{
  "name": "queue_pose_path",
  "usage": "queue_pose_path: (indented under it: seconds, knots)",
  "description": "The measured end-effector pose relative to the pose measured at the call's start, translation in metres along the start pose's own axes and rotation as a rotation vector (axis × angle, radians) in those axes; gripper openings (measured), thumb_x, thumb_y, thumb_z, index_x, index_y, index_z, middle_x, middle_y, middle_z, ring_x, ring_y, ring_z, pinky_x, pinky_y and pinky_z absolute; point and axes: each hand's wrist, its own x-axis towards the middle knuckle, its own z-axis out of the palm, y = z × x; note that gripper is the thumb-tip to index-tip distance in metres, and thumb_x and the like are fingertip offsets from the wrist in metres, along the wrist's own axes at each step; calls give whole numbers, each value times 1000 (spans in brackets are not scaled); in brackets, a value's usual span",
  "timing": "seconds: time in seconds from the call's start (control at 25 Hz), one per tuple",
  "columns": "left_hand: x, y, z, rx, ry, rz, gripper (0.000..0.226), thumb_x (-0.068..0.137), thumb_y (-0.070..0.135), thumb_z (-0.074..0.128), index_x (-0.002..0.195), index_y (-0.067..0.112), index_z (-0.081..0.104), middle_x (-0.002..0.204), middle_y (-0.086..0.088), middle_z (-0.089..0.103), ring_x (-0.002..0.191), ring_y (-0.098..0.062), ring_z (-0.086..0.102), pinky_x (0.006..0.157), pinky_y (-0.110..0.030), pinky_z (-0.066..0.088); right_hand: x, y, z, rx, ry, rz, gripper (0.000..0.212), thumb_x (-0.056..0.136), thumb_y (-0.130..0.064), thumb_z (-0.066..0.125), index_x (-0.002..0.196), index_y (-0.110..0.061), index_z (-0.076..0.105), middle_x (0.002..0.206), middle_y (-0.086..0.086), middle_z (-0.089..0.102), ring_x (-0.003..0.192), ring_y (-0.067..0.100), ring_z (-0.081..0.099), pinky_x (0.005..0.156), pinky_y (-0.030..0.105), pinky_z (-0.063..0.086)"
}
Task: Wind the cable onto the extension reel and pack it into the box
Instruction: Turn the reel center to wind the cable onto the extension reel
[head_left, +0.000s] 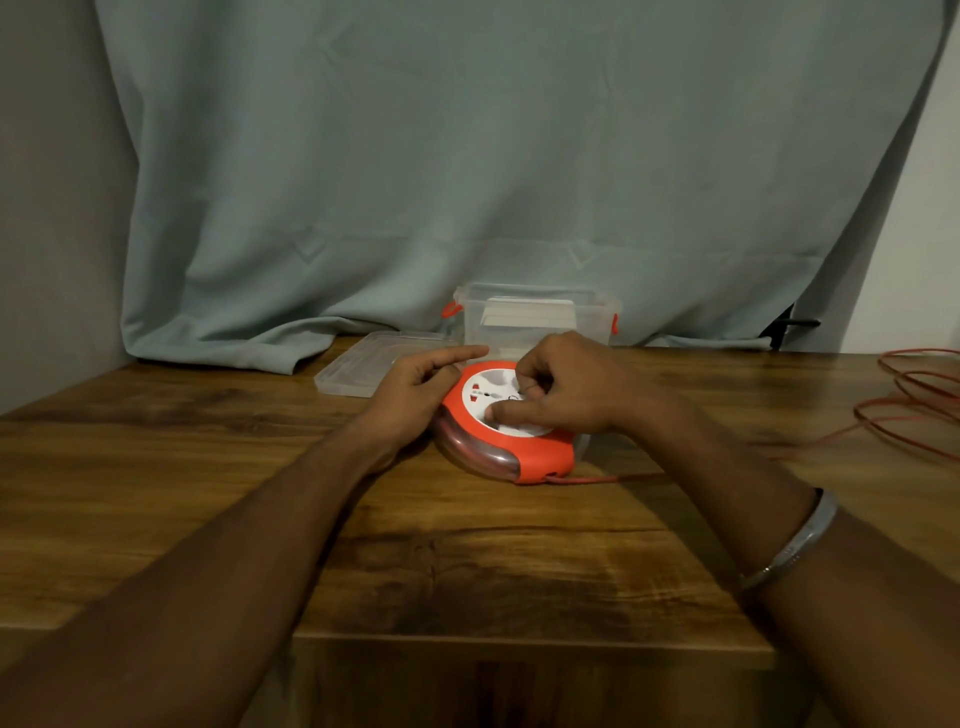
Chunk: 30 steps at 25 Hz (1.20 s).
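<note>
An orange and white extension reel (511, 451) lies flat on the wooden table (467, 545), socket face up. My left hand (418, 387) rests against its left rim, index finger stretched out over the top. My right hand (563, 387) sits on the white face, fingers pinched on something small there and thumb pressed down. The red cable (914, 400) leaves the reel's front right and runs to loose loops at the table's right edge. Behind the reel stands the clear plastic box (540, 317) with orange latches, open.
The box's clear lid (371, 364) lies flat to the left of the box. A pale green cloth (467, 182) hangs behind and drapes onto the table's back. A silver bangle (795, 540) is on my right wrist. The table's front edge is near me.
</note>
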Motion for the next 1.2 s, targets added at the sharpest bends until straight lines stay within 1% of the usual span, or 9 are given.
queue_pose_path:
  seconds: [0.16, 0.28, 0.4, 0.6, 0.72, 0.88, 1.0, 1.08, 1.2]
  knots:
    - [-1, 0, 1, -24, 3, -7, 31, 104, 12, 44, 125, 20, 66, 114, 6, 68, 93, -6, 70, 72, -19, 58, 4, -5, 8, 25, 107, -43, 52, 82, -54, 76, 52, -17, 56, 45, -6, 51, 47, 9, 48, 53, 31, 41]
    - [-1, 1, 1, -9, 17, -31, 30, 103, 14, 45, 124, 21, 67, 113, 5, 69, 88, -6, 71, 70, -22, 60, 3, 8, -9, 230, 75, -102, 14, 76, -18, 83, 82, -23, 72, 78, -13, 71, 56, 3, 54, 56, 26, 46]
    - [-2, 3, 1, 19, 10, -20, 29, 104, 16, 44, 119, 25, 67, 108, 9, 68, 86, -2, 70, 69, -22, 60, -2, 22, -20, 287, -105, -81, 53, 69, 0, 85, 114, -23, 69, 114, -9, 73, 54, 2, 50, 53, 20, 43]
    - [-3, 6, 2, 58, -22, 14, 27, 104, 17, 45, 114, 29, 67, 106, 13, 67, 87, 0, 69, 69, -22, 60, 0, 28, -23, 328, -192, -36, 73, 75, 6, 82, 139, -16, 54, 122, 2, 71, 62, -22, 57, 54, 2, 43]
    - [-2, 4, 2, 59, -21, 4, 28, 104, 16, 45, 117, 25, 68, 107, 12, 67, 85, 2, 69, 69, -19, 60, -1, 29, -24, 320, -206, -18, 63, 74, -6, 89, 127, -21, 60, 117, 0, 72, 81, -10, 66, 57, 4, 45]
    - [1, -1, 1, 44, -17, 19, 29, 103, 11, 45, 120, 14, 69, 112, 1, 71, 92, -7, 70, 74, -20, 58, -1, 24, -16, 185, -145, -68, 32, 74, -28, 92, 96, -17, 70, 99, 1, 72, 94, 18, 67, 63, 21, 50]
    - [2, -2, 1, 48, -18, 26, 29, 103, 11, 46, 120, 13, 69, 114, 0, 71, 98, -12, 69, 78, -20, 58, -3, 14, -13, 139, -142, -38, 39, 78, -43, 86, 67, -12, 65, 65, 1, 64, 68, 15, 62, 62, 38, 47]
    - [1, -2, 1, 52, -25, 36, 29, 103, 11, 45, 120, 13, 69, 114, 2, 70, 95, -6, 69, 76, -18, 57, -3, 4, -9, 75, -116, -27, 48, 82, -49, 81, 58, -12, 62, 52, -3, 56, 53, 7, 52, 56, 34, 41]
    - [0, -1, 2, 45, -31, 46, 29, 103, 10, 44, 120, 13, 68, 112, 3, 70, 90, 0, 69, 73, -14, 55, 0, -4, -2, 83, -71, -17, 47, 85, -47, 79, 57, -12, 65, 54, 3, 64, 50, 5, 54, 55, 29, 42]
